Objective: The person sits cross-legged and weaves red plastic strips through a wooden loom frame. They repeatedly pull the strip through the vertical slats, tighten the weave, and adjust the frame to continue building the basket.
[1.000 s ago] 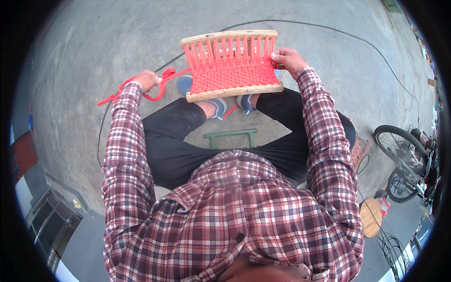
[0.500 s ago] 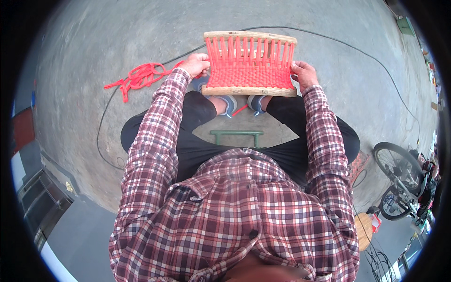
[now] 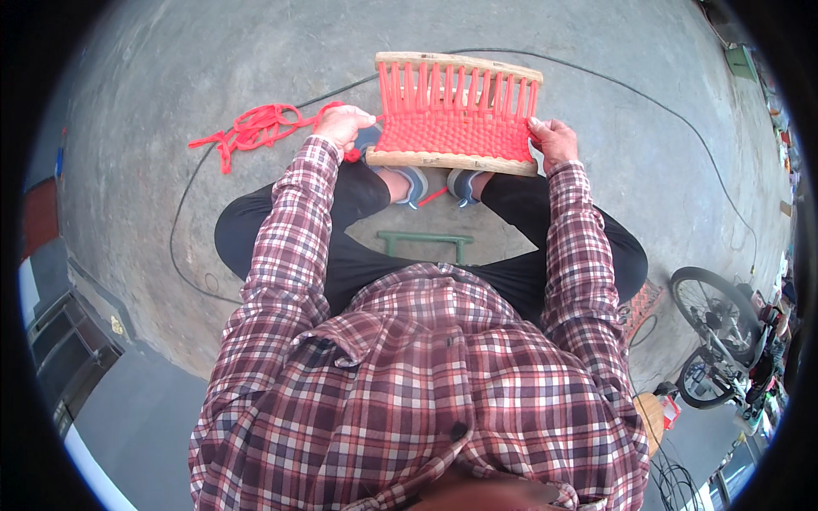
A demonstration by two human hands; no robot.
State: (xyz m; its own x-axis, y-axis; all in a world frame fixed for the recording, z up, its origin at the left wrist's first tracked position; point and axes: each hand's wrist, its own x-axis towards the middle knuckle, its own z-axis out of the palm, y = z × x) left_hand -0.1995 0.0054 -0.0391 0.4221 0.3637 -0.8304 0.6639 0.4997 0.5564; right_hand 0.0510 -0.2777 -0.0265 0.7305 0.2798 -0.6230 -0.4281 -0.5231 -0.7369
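Observation:
A small wooden frame (image 3: 460, 162) rests at my feet, wound with red straps. The red weave (image 3: 456, 136) is tight on its near half; farther off, the straps run as separate strips to the far wooden bar (image 3: 460, 62). My left hand (image 3: 342, 126) is closed at the weave's left edge, pinching red strap. From there a loose red strap (image 3: 260, 128) trails in loops over the floor to the left. My right hand (image 3: 555, 140) pinches at the weave's right edge; a pale, flat piece shows beneath its fingers, and what it grips is unclear.
Between my legs stands a low green metal frame (image 3: 426, 237). A dark cable (image 3: 613, 78) curves across the concrete floor (image 3: 213, 68) behind the wooden frame. A bicycle (image 3: 716, 315) and coiled wires (image 3: 682, 481) lie to the right. Under my feet is a short red strip (image 3: 433, 197).
My left hand has shifted slightly left and down, its fingers turned more toward the weave. The right hand has moved slightly, its fingers now at the weave's edge. The frame's tilt has changed a little.

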